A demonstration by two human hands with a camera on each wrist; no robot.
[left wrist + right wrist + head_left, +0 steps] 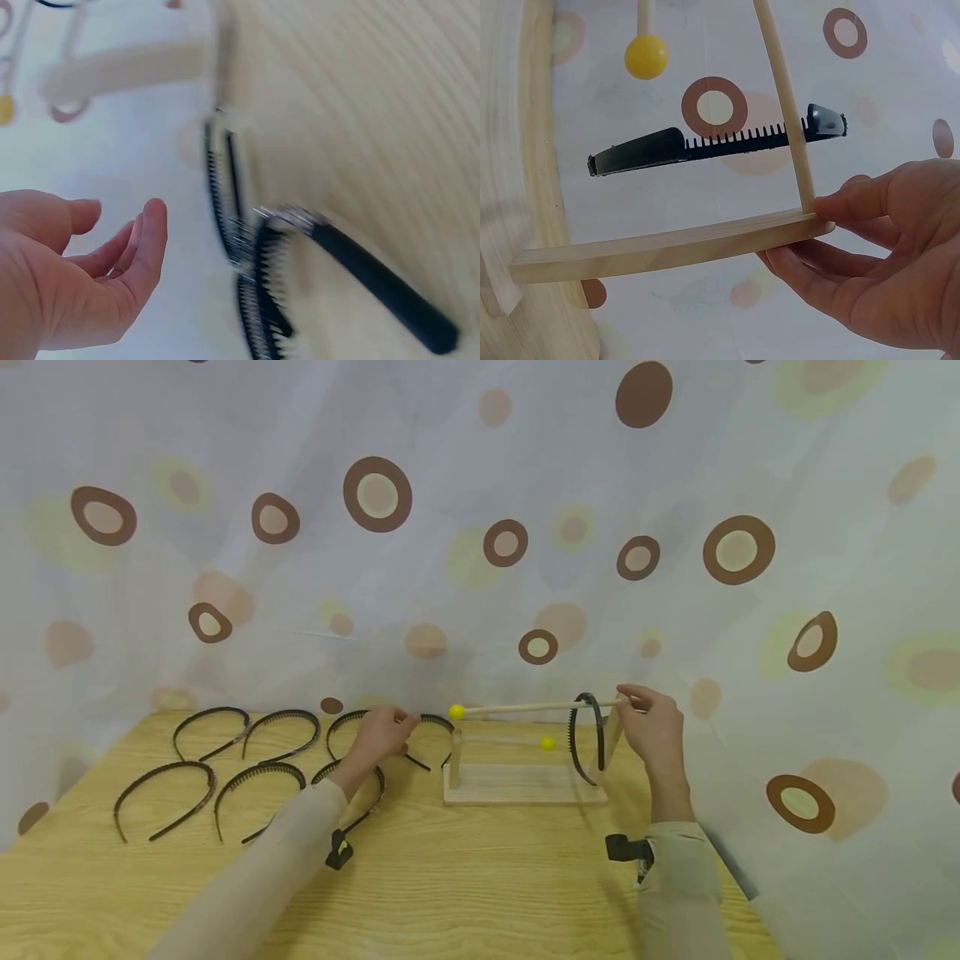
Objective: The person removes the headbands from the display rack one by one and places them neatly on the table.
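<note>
My right hand (pixel 656 727) grips the top of the right wooden post (pixel 667 247) of a small wooden rack (pixel 487 792), at the foot of its upper rod (pixel 787 97). On that rod, close to the post, hangs a black toothed headband (pixel 600 735), also seen side-on in the right wrist view. My left hand (pixel 384 733) hovers over the back row of headbands with fingers loosely bent and nothing in them. In the left wrist view it is apart from the nearest headbands (pixel 375 281).
Several black headbands (pixel 161 768) lie in two rows on the left of the wooden table (pixel 420 893). The rack's upper rod ends in a yellow ball (pixel 457 712); a lower rod carries another yellow ball (pixel 548 743). A patterned sheet (pixel 450 593) hangs behind.
</note>
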